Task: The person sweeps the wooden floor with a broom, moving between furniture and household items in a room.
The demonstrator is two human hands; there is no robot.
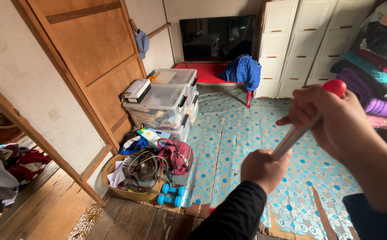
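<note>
Both hands close around a grey pole (296, 133) with a red knob (335, 86) at its top: the left hand (263, 169), in a black sleeve, wraps the lower part in a tight grip, and the right hand (331, 116) clasps it higher up, just under the knob. Held up in front of the body, the pole slants above the blue patterned floor mat (238, 133). Further left, blue dumbbells (171, 194) lie beside a basket (113, 178) of bags, with stacked clear storage boxes (164, 104) behind. A dark television (217, 38) stands on a red table (202, 73) by the far wall.
</note>
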